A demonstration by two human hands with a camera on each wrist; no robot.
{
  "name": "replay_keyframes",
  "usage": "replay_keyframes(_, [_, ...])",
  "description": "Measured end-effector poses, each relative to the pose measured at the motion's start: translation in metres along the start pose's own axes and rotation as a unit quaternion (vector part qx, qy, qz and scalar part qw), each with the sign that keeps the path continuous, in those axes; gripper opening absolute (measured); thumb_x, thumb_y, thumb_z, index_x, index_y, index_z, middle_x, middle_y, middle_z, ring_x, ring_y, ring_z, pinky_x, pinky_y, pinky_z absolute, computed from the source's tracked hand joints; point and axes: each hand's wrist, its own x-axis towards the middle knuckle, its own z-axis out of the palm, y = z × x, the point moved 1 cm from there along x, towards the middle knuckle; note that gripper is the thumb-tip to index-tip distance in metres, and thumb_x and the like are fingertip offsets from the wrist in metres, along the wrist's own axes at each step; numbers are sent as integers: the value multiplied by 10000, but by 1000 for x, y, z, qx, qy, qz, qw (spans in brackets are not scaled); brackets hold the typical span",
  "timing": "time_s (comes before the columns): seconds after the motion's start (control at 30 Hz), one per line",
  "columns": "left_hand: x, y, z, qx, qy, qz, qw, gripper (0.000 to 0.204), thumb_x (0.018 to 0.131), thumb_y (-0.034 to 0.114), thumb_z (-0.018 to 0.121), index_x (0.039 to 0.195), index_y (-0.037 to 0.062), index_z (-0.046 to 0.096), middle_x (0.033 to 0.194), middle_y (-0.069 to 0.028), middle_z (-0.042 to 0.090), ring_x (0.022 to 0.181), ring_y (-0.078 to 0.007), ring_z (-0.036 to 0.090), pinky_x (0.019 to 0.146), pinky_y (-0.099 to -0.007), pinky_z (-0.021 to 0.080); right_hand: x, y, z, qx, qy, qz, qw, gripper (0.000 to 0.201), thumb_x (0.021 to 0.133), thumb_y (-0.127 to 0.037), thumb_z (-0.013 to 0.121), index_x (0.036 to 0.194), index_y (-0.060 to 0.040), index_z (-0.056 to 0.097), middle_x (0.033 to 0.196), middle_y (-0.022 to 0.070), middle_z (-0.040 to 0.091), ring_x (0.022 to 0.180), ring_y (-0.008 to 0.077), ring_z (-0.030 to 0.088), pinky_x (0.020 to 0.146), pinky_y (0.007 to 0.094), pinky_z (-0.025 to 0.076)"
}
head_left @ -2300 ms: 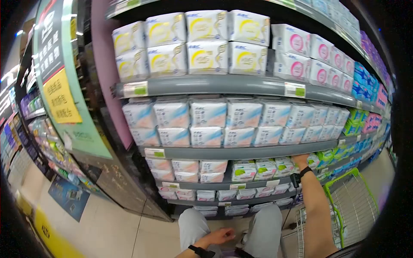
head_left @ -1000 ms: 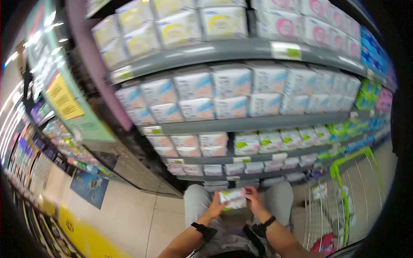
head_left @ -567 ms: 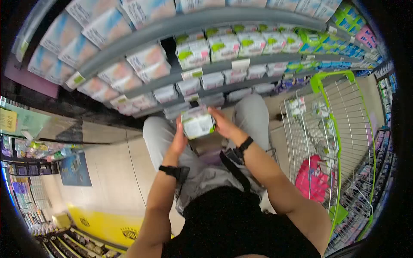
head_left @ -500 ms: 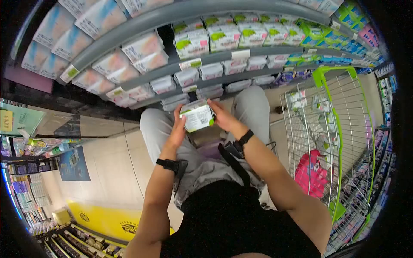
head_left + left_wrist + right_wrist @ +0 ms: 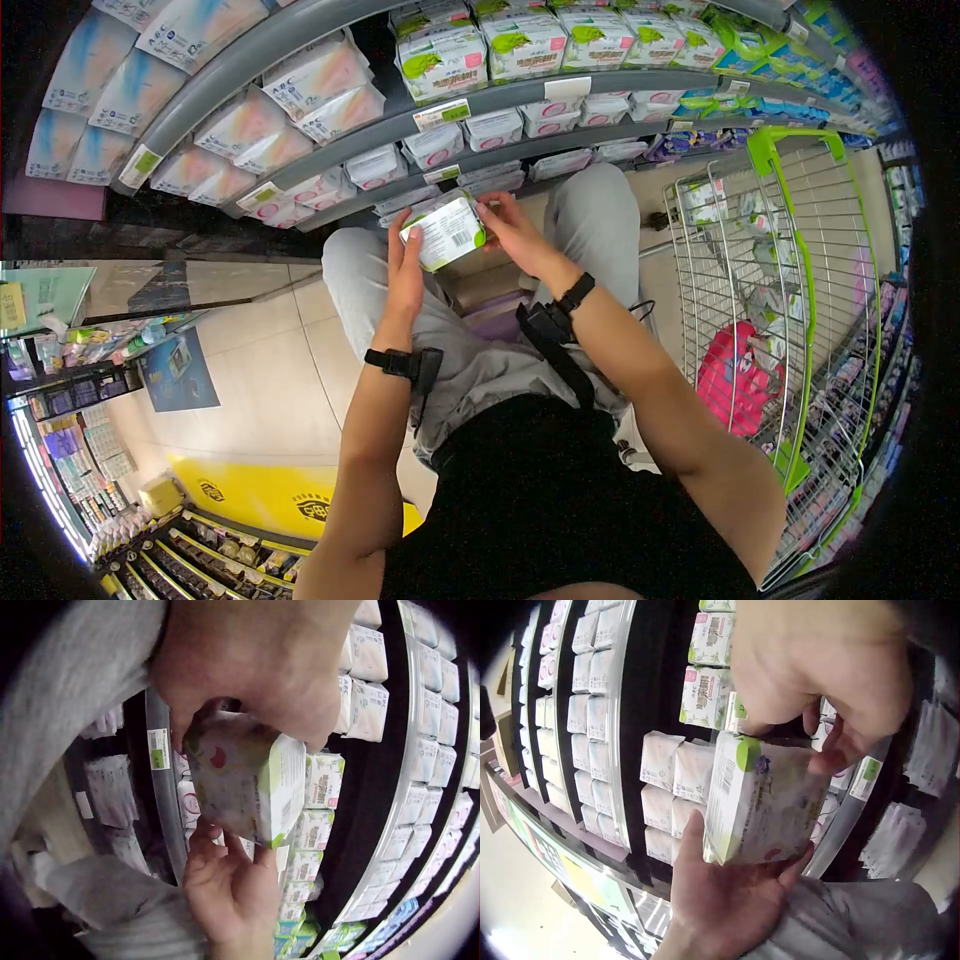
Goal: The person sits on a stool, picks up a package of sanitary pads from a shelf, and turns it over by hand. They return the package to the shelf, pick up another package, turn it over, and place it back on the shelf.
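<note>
Both hands hold a white-and-green pack of sanitary pads above the lap, its barcode side facing up toward the head. My left hand grips one end, the thumb lying along the printed face. At the opposite end, fingers of my right hand pinch the corner. In the left wrist view the pack shows its broad patterned face, the right hand supporting its far end. The right wrist view has the left hand cupped round the pack's other end.
Ahead, shelves bear rows of similar packs, including matching green-and-white packs. To the right stands a wire shopping cart with several packs and a pink bag inside. A yellow floor panel lies behind on the left.
The right hand, earlier reaching into the lower shelf, came back with a pack, and the left hand took hold too. The pack has since been turned barcode side up. The head view tilted down.
</note>
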Motion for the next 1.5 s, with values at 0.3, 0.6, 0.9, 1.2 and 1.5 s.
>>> replay_keyframes(0.3, [-5, 11, 0, -45, 29, -3, 999, 647, 930, 226, 657, 1440, 114, 275, 1237, -99, 491, 1136, -205, 517, 906, -342, 463, 7, 5, -8, -39, 36, -13, 999, 363, 1008, -406, 519, 1151, -82, 599, 995, 27, 622, 852, 115, 581, 625, 276, 505])
replay_keyframes(0.6, [2, -2, -8, -119, -30, 38, 992, 529, 929, 219, 649, 1349, 10, 404, 1304, -92, 482, 1181, -183, 510, 995, -321, 433, 8, 10, -7, -9, 8, -40, 999, 397, 1025, -429, 467, 1163, -81, 597, 982, 5, 627, 868, 91, 567, 624, 265, 489])
replay_keyframes(0.9, [0, 1, -6, -88, 5, 27, 996, 504, 947, 218, 634, 1351, 1, 423, 1264, -86, 536, 1165, -178, 529, 984, -318, 438, 6, 8, -3, 23, 19, -16, 999, 393, 1025, -438, 463, 1165, -86, 568, 953, 14, 626, 800, 107, 599, 581, 270, 476])
replay_keyframes(1.2, [2, 2, -10, -81, -12, -2, 997, 495, 1008, 404, 520, 1312, 15, 496, 1190, -65, 604, 1055, -160, 582, 882, -320, 468, 3, 6, -3, 46, -2, -14, 999, 412, 1015, -460, 474, 1152, -76, 533, 944, 24, 615, 752, 118, 600, 572, 272, 477])
replay_keyframes(1.5, [4, -6, -12, -50, 1, -3, 999, 344, 1058, 329, 407, 1213, 51, 538, 1140, -36, 632, 1060, -135, 591, 924, -304, 466, -7, -7, 5, -30, 21, -35, 999, 387, 1048, -413, 407, 1333, -164, 485, 987, -12, 588, 819, 64, 546, 643, 232, 470])
